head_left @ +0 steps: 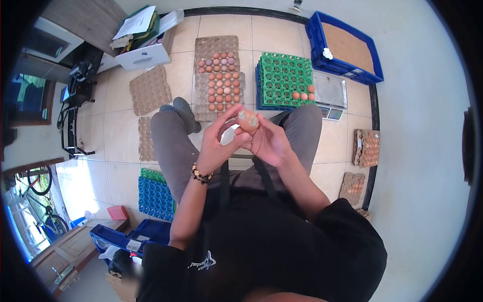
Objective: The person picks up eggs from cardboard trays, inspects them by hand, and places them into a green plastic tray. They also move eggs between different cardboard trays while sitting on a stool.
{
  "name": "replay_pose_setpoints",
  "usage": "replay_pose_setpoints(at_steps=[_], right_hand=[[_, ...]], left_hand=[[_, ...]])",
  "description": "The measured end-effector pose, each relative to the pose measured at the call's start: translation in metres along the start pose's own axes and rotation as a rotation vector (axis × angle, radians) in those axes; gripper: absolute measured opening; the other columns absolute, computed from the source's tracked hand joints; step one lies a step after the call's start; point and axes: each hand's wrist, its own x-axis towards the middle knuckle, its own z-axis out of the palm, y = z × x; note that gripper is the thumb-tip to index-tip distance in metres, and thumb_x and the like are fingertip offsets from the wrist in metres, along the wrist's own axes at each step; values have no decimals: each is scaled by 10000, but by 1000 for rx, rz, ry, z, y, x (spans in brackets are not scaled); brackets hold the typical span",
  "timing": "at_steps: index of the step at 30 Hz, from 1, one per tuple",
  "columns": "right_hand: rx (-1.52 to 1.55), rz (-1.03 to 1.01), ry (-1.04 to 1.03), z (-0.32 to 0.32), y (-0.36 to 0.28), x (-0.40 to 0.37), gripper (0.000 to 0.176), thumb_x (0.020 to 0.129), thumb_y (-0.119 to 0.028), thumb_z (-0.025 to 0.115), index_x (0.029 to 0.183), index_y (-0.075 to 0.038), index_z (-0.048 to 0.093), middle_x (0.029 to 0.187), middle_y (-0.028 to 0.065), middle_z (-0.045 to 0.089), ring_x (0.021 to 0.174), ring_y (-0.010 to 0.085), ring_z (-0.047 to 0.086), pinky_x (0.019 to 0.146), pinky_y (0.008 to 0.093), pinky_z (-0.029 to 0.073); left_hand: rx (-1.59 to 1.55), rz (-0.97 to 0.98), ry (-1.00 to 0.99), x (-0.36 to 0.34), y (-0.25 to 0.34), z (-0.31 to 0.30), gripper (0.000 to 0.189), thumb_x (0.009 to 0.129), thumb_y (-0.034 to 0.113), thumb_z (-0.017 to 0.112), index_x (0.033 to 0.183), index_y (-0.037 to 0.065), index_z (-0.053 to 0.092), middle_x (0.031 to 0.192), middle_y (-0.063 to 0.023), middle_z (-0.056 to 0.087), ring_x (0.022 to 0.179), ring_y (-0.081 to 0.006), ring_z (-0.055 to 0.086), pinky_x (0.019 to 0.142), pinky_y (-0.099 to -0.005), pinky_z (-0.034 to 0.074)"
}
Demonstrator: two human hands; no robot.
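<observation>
A brown egg point(247, 120) with pale, crusty patches is held up in front of my lap. My left hand point(220, 138), with a beaded bracelet at the wrist, curls its fingers and thumb about the egg's left side. From the right, my right hand point(271, 143) closes on the same egg, its thumb along the shell and its palm turned up. Beyond my hands, a cardboard egg tray point(200, 80) holds rows of brown eggs. A stack of green plastic egg trays point(269, 75) carries several eggs at its near right corner.
A scale point(329, 90) stands beside the green stack, near a blue crate point(347, 71) of brown grainy material. Cardboard trays point(151, 89) lie at the left, blue plastic trays point(156, 198) nearer me. More filled trays point(370, 148) sit along the right wall.
</observation>
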Motion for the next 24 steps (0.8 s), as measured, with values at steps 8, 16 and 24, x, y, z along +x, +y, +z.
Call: replay_pose_setpoints(at_steps=[8,16,24], right_hand=[[-575,-143,208,-5,25,-3,387,1004,-321,514,1201,2,595,1109,139,661,972,174,656,820,319,554],[-913,-515,340,-9,41,5,349,871,-92,718,1192,24,642,1118,87,622,913,107,617,807,260,543],[-763,-564,393,-37,51,16,224,910,-108,675,1086,30,693,1024,81,657,869,108,630,750,251,543]], left_hand=[[-238,-63,44,-26,-19,-8,522,885,12,667,1353,-93,462,1253,-131,591,1127,-155,579,992,-298,468],[-196,-103,36,-29,-44,-12,490,897,8,662,1343,-87,481,1254,-117,588,1129,-150,573,992,-293,473],[-238,-119,-19,-30,-62,-21,503,891,24,674,1340,-97,482,1272,-120,577,1187,-161,536,1011,-307,457]])
